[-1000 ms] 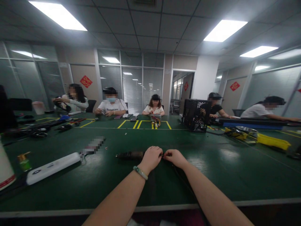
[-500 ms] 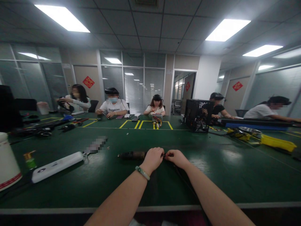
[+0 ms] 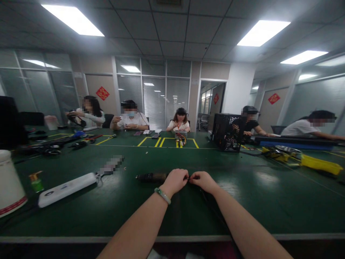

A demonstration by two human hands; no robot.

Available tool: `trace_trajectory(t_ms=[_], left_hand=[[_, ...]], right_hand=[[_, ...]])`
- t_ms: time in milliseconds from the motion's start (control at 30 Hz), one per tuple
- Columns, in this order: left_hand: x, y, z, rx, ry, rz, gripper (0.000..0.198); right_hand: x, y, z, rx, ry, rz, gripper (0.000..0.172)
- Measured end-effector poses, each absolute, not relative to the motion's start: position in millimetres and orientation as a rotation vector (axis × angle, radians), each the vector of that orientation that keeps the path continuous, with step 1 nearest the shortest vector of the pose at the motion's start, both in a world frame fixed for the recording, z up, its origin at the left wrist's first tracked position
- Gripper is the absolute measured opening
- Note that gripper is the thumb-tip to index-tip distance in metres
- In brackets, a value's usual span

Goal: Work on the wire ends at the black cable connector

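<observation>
A dark cylindrical tool [image 3: 152, 177] lies on the green table [image 3: 118, 219], its tip pointing left. My left hand [image 3: 176, 180], with a green bangle [image 3: 162, 195] at the wrist, is closed over the tool's right end. Just to its right, my right hand [image 3: 202, 181] is pinched, its fingertips nearly touching those of my left hand. Something small and dark sits between the fingertips, too small to make out. A dark cable [image 3: 212, 204] runs from near my right hand down toward the table's front edge.
On the left are a white power strip [image 3: 67, 189], a green bottle [image 3: 36, 182] and a white container [image 3: 10, 187]. A black metal case [image 3: 228, 132] stands beyond my hands, a yellow tray [image 3: 320, 164] at the right. Several people sit across the table.
The view has shifted slightly. Across the table, the masked person has raised one hand. My own hands have stayed nearly in place, still closed at the tool's right end.
</observation>
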State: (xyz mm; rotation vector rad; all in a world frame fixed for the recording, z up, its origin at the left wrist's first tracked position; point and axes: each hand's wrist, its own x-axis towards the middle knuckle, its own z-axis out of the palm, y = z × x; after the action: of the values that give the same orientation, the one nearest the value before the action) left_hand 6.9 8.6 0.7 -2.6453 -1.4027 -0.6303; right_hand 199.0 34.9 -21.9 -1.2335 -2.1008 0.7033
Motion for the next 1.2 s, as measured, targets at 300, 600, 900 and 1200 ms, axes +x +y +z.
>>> trace_trajectory(t_ms=[300, 600, 900, 1200], left_hand=[[-1, 6, 7, -2.765, -1.413, -0.584, 0.014], [8, 1, 5, -2.66, -1.444, -0.593, 0.012], [7, 4, 3, -2.642, -1.415, -0.59, 0.011], [5, -2, 5, -2.651, -1.433, -0.634, 0.012]], right_hand=[[200, 31, -17, -1.184, -2.117, 0.771, 0.021], [199, 34, -22, -1.22, -2.119, 0.688, 0.019], [196, 34, -21, -1.218, -2.139, 0.604, 0.017], [197, 31, -17, -1.217, -2.156, 0.658, 0.018]])
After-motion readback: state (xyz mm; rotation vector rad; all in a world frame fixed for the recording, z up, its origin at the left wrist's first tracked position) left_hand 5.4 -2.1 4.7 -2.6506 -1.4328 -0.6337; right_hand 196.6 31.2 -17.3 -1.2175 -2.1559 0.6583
